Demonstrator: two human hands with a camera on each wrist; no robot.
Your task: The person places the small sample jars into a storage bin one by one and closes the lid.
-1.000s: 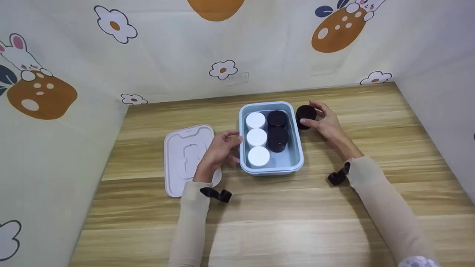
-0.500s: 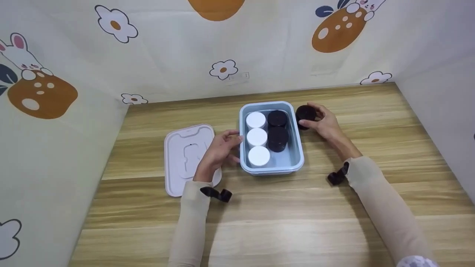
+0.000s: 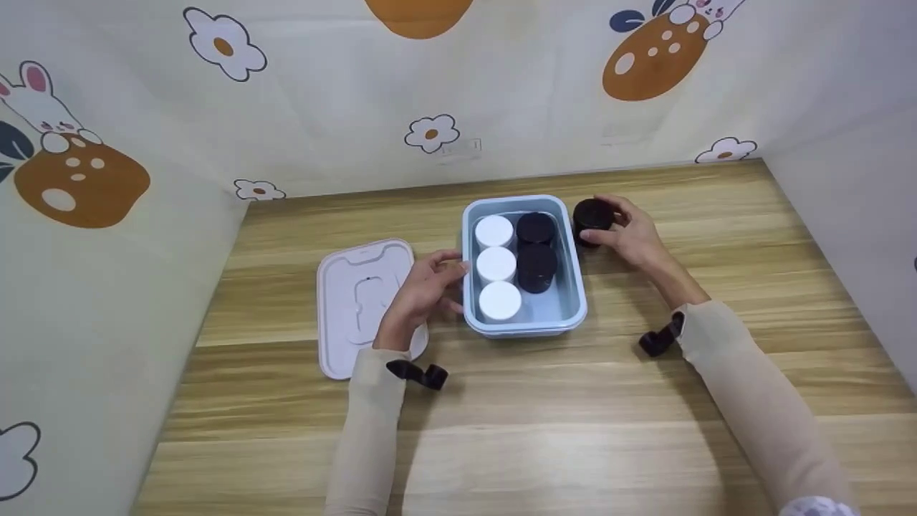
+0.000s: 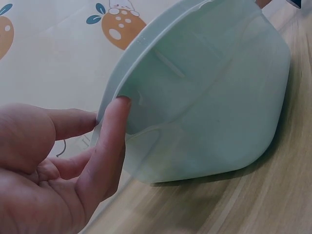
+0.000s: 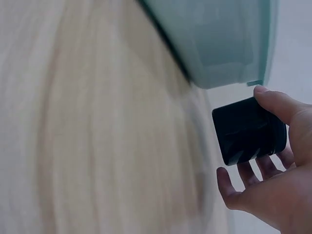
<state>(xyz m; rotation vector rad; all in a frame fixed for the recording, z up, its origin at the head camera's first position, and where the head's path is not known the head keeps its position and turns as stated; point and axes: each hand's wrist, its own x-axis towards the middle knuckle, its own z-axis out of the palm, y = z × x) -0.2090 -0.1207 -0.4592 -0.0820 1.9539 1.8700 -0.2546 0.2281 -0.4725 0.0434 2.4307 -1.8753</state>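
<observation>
A light blue plastic box (image 3: 525, 331) stands on the table, holding white round-topped jars (image 3: 500, 301) in a row along its left and black jars (image 3: 536, 264) on its right. My left hand (image 3: 428, 288) pinches the box's left rim, one fingertip under the lip and another on the rim's edge in the left wrist view. Just outside the right wall, my right hand (image 3: 634, 235) grips another black jar (image 5: 248, 129) between thumb and fingers. That jar is clear of the table in the right wrist view, close by the box's rim.
Left of the box lies a pale lid (image 3: 337, 308), partly covered by my left hand and wrist. A patterned cloth wall (image 3: 344, 143) rises behind the wooden table (image 3: 530, 430), and pale walls flank it.
My right hand and forearm have shifted slightly to the right, with the black jar a touch farther from the box. The left hand keeps its place on the rim.
</observation>
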